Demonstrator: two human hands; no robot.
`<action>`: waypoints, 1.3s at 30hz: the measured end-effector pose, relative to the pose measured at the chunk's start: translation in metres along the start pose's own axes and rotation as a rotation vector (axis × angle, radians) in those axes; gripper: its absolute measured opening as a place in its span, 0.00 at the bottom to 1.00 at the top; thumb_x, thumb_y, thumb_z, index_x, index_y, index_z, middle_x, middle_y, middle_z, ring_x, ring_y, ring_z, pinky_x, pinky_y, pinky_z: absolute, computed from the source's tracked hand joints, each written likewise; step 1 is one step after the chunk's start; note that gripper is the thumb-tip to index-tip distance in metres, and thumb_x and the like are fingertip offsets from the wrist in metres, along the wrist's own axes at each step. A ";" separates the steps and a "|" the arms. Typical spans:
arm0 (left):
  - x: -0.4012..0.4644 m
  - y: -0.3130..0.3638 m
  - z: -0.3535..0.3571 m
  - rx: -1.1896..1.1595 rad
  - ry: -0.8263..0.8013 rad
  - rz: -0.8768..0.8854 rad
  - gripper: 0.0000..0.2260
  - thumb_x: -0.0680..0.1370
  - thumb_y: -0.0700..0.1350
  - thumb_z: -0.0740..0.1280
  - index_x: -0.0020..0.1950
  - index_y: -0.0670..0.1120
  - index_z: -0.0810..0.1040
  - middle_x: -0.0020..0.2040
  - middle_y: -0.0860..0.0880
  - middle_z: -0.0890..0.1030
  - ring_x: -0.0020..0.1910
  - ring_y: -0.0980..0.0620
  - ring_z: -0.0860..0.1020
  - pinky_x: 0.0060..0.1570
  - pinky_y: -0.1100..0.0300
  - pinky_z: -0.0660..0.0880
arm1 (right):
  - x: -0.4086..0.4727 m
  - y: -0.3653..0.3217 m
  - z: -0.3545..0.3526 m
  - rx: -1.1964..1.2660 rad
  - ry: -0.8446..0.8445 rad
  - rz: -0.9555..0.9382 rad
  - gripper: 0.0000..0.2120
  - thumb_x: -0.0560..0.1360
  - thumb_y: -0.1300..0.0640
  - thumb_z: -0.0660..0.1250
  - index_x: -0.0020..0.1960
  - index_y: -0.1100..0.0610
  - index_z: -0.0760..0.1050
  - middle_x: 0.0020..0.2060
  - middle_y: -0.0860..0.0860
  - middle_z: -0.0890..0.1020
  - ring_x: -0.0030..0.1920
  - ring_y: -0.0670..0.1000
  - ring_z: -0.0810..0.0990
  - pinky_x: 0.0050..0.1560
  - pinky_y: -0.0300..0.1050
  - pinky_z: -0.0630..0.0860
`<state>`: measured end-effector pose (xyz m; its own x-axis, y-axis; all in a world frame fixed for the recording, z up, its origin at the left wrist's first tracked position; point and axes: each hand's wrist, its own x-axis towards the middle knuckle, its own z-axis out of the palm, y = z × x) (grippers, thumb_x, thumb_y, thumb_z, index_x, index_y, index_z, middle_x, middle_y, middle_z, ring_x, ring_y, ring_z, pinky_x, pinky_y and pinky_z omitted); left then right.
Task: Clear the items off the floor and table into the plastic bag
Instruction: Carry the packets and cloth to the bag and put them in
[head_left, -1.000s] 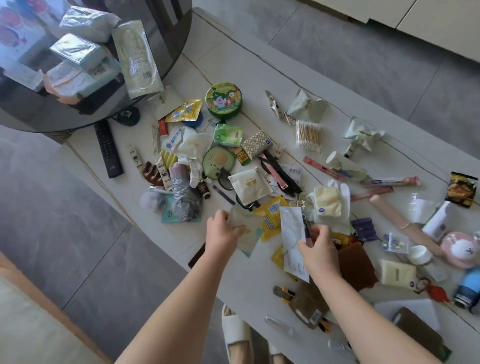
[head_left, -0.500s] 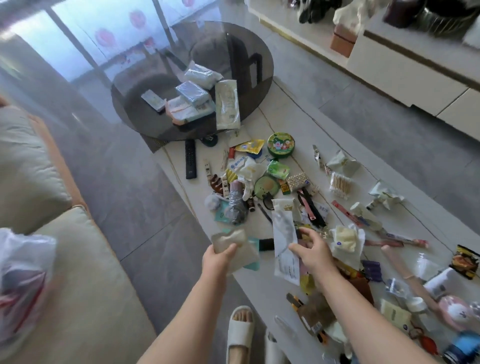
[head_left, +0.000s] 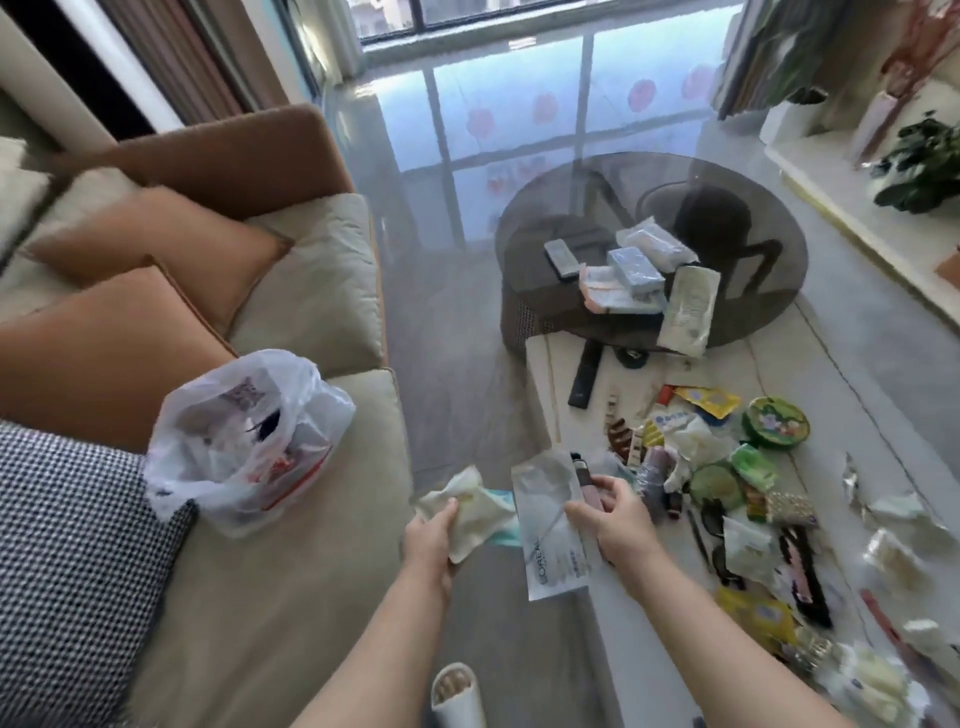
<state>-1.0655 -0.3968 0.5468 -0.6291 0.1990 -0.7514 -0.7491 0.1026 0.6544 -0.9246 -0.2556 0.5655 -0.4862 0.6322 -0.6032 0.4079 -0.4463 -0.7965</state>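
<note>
A white plastic bag (head_left: 244, 441) stands open on the beige sofa seat at left, with some things inside. My left hand (head_left: 431, 540) grips a crumpled cream packet (head_left: 467, 512) with a teal edge, between the sofa and the low white table (head_left: 540, 374). My right hand (head_left: 613, 525) holds a long white sachet (head_left: 550, 530) and a small pink and black stick (head_left: 584, 480) over the table's near edge. Many small items cover the table to the right: wrappers, a green round tin (head_left: 776, 428), a yellow packet (head_left: 758, 618).
A round dark glass table (head_left: 769, 291) behind holds tissue packs and a long white pouch. A black remote (head_left: 584, 376) lies on the white table. Orange cushions and a checked cushion (head_left: 67, 561) sit on the sofa. My slippered foot (head_left: 457, 693) is on the grey floor.
My view has swung left and up, bringing the sofa and plastic bag into sight. Both hands have carried their packets off the table towards the sofa side.
</note>
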 end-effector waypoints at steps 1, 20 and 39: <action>0.004 0.011 -0.012 -0.028 0.015 0.009 0.07 0.77 0.36 0.66 0.55 0.40 0.77 0.44 0.41 0.82 0.32 0.48 0.82 0.34 0.55 0.81 | 0.003 -0.007 0.018 -0.011 -0.026 0.003 0.18 0.73 0.64 0.69 0.59 0.57 0.67 0.46 0.50 0.79 0.44 0.50 0.80 0.41 0.47 0.79; 0.152 0.202 -0.251 -0.251 0.346 0.067 0.20 0.75 0.43 0.68 0.65 0.40 0.72 0.59 0.42 0.79 0.57 0.42 0.78 0.62 0.44 0.73 | 0.080 -0.092 0.377 -0.219 -0.293 0.012 0.13 0.75 0.62 0.65 0.59 0.61 0.72 0.52 0.58 0.81 0.41 0.54 0.83 0.29 0.43 0.78; 0.269 0.218 -0.291 -0.090 0.184 0.024 0.24 0.82 0.38 0.58 0.76 0.47 0.57 0.60 0.44 0.73 0.59 0.45 0.74 0.56 0.49 0.75 | 0.178 -0.049 0.524 -0.603 -0.316 -0.077 0.22 0.79 0.59 0.60 0.72 0.58 0.62 0.66 0.56 0.71 0.50 0.51 0.72 0.52 0.48 0.75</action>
<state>-1.4591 -0.6044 0.4627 -0.6679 0.0185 -0.7440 -0.7440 0.0109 0.6681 -1.4359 -0.4536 0.4758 -0.6959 0.3916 -0.6020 0.6779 0.0814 -0.7306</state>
